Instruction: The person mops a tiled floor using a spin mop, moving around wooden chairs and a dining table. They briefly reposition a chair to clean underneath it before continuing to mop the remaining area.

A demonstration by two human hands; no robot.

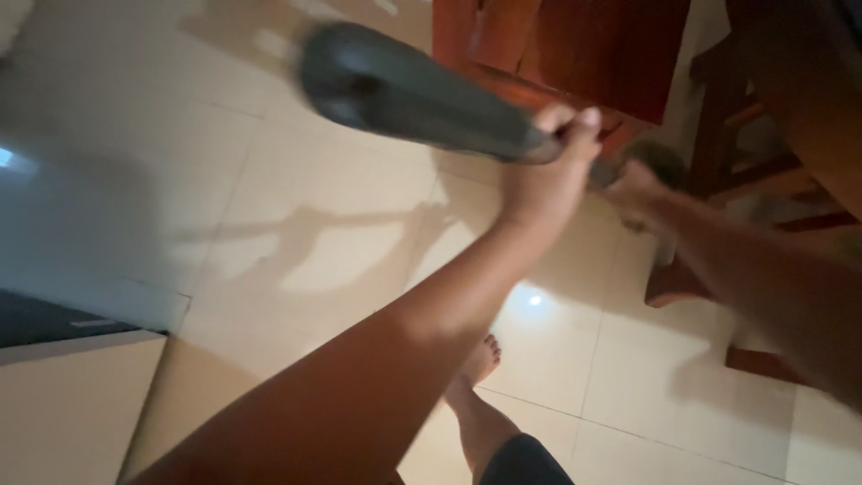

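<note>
Grey and blurred, the long tapered plastic vacuum body (pixel 413 94) hangs over the cream tiled floor (pixel 296 224); our left hand (pixel 548 175) wraps it, our right hand (pixel 633 184) fingers unclear. Steadying comes next.

Glossy cream floor tiles (pixel 296 224) catch a lamp's bright glint (pixel 535 300); reddish wooden chairs (pixel 718 162) stand at the upper right.

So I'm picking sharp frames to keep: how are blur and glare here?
Head view: the dark grey tool and right hand are motion-smeared; the left hand is slightly sharper; a small bright glare spot sits on the tiled floor; soft shadows cross it.
</note>
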